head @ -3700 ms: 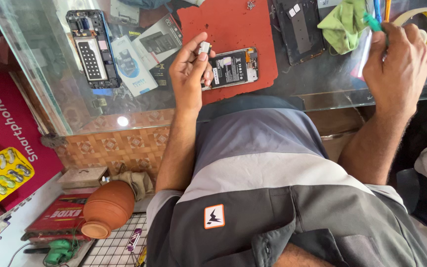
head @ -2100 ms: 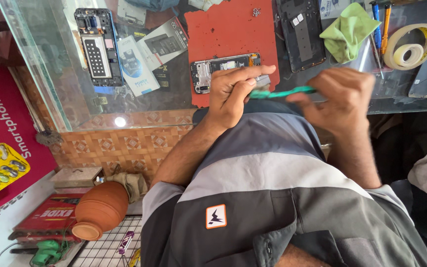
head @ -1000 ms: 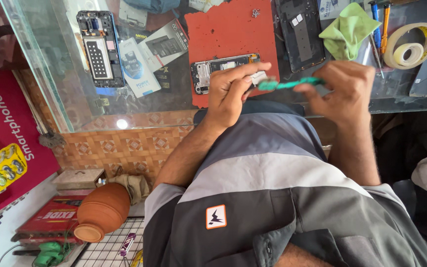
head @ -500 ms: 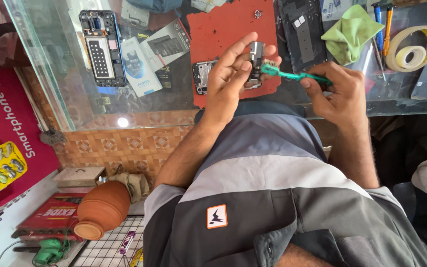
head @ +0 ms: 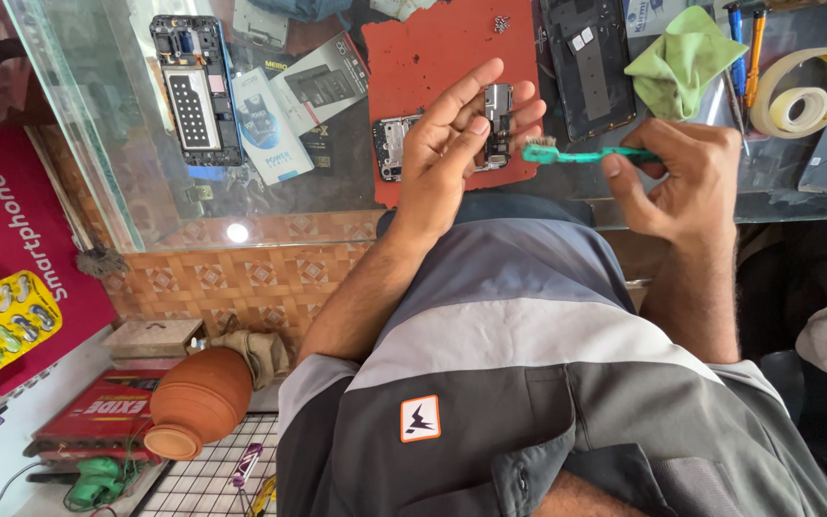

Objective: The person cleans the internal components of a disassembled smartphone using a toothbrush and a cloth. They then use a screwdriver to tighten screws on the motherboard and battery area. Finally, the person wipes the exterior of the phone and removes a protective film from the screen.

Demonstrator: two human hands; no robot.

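Head view: phone part [head: 497,124] between hands.

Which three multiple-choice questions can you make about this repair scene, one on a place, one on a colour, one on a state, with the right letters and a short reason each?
1. Where does the green cloth lie?
A. On the glass counter, beyond the right hand
B. On the floor beside the clay pot
C. On the red mat

2. What colour is the brush in the right hand?
A. Yellow
B. Green
C. Black

3. How is the small circuit board held?
A. Flat on the mat, untouched
B. Lifted in the fingers of the left hand
C. Clamped in a vice

Answers:
1 A, the cloth rests on the glass counter near the tape rolls.
2 B, its handle and head are green.
3 B, the left hand holds the board up above the red mat, with the brush head next to it.
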